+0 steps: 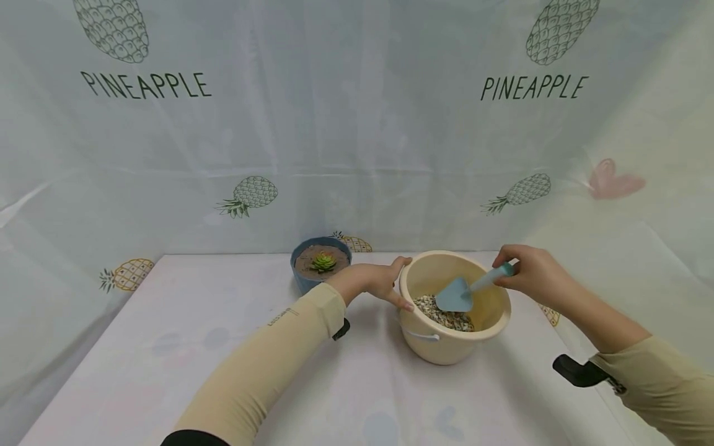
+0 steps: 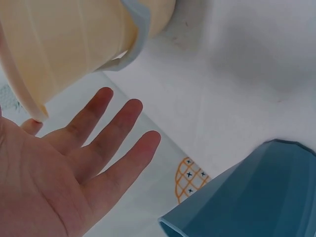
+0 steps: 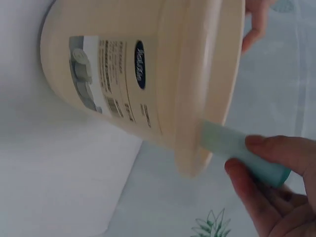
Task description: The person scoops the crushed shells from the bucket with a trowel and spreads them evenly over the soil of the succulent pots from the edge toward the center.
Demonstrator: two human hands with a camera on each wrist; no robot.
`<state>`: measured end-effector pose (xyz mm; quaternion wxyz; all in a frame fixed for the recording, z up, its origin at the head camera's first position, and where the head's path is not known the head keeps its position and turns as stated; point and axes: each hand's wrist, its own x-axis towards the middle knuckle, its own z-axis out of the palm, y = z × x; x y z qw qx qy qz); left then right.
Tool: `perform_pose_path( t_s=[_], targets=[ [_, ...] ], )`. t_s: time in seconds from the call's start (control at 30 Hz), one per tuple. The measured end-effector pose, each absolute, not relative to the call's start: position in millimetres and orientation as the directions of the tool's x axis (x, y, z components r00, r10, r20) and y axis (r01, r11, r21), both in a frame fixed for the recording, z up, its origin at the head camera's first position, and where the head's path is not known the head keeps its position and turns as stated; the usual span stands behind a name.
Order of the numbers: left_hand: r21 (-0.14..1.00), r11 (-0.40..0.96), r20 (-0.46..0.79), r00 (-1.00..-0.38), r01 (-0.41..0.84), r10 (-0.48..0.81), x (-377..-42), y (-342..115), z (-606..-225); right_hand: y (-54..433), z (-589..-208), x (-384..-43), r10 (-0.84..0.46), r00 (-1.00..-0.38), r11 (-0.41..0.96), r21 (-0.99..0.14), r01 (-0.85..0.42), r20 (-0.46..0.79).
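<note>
A cream bucket (image 1: 437, 345) stands on the table with speckled gravel (image 1: 443, 316) heaped low inside. At its left rim is my left hand (image 1: 382, 282), thumb and index finger spread against the edge. The other fingers extend free below the rim in the left wrist view, the palm (image 2: 39, 182) facing that camera. My right hand (image 1: 530, 269) pinches the handle of a light blue trowel (image 1: 456, 296) between thumb and fingers. The trowel's blade reaches into the bucket, over the gravel. In the right wrist view only the handle (image 3: 227, 140) shows; the bucket wall hides the blade.
A blue pot (image 1: 305, 283) with a green succulent (image 1: 323, 261) in brown soil stands left of the bucket, behind my left forearm. The bucket's handle (image 1: 422, 336) hangs against its front. A pineapple-print curtain (image 1: 346, 124) rises behind the white-covered table (image 1: 184, 297).
</note>
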<state>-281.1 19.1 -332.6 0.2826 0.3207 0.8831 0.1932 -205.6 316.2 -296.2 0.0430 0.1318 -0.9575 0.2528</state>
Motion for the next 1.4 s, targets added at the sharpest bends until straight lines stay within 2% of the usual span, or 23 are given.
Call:
perform_pose_path(
  t_s=[0.4,0.9,1.23,1.4],
  targets=[
    [0.519,0.719,-0.368,-0.639,0.462,0.676,-282,19,-334,296,-310,-212,-0.183,-0.962,0.894,-0.372,-0.249,0.205],
    [0.544,0.711,-0.362,-0.640,0.446,0.678,-283,19,-336,285,-318,-207,-0.173,-0.959,0.875,-0.411,-0.254,0.224],
    [0.547,0.708,-0.360,-0.638,0.447,0.681,-285,20,-340,284,-336,-207,-0.294,-0.924,0.824,-0.424,-0.375,0.246],
    [0.549,0.714,-0.366,-0.644,0.434,0.672,-284,18,-338,288,-337,-207,-0.342,-0.920,0.780,-0.490,-0.391,0.190]
  ],
)
